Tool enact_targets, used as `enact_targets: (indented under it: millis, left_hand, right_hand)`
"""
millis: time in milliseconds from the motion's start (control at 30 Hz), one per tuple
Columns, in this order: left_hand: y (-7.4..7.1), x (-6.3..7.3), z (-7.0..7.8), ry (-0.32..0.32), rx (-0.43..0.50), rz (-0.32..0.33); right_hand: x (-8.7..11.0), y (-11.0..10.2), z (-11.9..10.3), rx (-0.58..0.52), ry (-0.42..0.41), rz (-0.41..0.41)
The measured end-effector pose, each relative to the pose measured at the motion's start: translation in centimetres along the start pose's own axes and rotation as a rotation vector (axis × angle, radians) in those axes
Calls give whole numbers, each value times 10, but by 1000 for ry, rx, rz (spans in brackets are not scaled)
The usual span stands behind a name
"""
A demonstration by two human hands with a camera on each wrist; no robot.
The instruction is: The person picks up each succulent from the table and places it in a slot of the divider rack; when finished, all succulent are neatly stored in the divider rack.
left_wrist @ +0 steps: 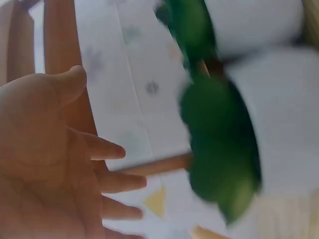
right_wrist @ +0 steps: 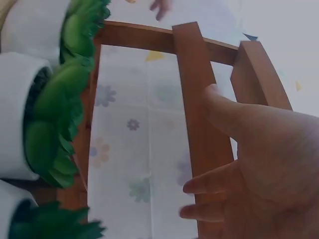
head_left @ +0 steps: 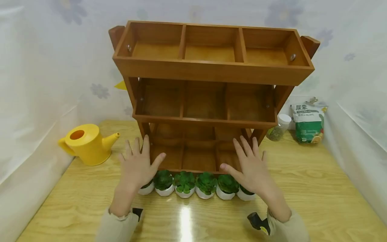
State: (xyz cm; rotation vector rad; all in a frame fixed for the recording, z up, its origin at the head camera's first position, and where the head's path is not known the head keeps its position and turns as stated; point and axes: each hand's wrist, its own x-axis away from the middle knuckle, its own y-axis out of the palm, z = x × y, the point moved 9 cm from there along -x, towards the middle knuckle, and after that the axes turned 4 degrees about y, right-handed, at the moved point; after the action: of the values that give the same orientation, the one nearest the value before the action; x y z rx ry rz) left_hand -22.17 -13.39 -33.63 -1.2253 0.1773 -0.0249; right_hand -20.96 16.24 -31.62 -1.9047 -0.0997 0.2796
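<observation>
Both hands are held out, palms down with fingers spread, over the front of a brown wooden three-tier shelf (head_left: 211,72). My left hand (head_left: 137,168) hovers by the shelf's lower left corner, holding nothing. Opposite it, my right hand (head_left: 252,168) is spread at the lower right corner, also holding nothing. Between and partly under them runs a row of several small green succulents (head_left: 185,181) in white pots (head_left: 225,194); the end pots are partly covered by the hands. In the left wrist view a succulent (left_wrist: 214,134) looms close beside the left palm (left_wrist: 45,159).
A yellow watering can (head_left: 87,144) stands on the wooden table (head_left: 305,188) at left. Behind the shelf's right side are a white-lidded jar (head_left: 279,127) and a green-and-white bag (head_left: 309,122). Flower-patterned white cloth (head_left: 99,57) encloses the back and sides.
</observation>
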Motion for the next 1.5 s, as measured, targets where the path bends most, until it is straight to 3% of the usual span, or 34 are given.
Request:
enact_targets:
  millis: [167, 267, 433, 567, 733, 933, 1133, 1500]
  left_hand:
    - [-11, -20, -27, 10, 343, -1]
    - [-15, -36, -44, 8, 503, 11]
    - [-19, -60, -67, 6, 675, 57]
    - [-19, -75, -71, 55, 794, 70]
    - [-17, -81, -76, 46, 825, 63]
    - [-19, -83, -82, 2, 789, 79]
    - [-21, -89, -85, -15, 770, 107]
    - [-25, -89, -85, -9, 722, 118]
  right_hand:
    - [5, -16, 10, -146, -41, 73]
    - [10, -21, 23, -251, -44, 141]
    - [25, -23, 56, -350, 7, 219]
    - [37, -16, 81, -436, 73, 172]
    - [53, -3, 107, -464, 140, 105]
    - [70, 16, 119, -478, 105, 21]
    - [75, 39, 120, -547, 130, -114]
    - [67, 51, 104, -526, 75, -137]
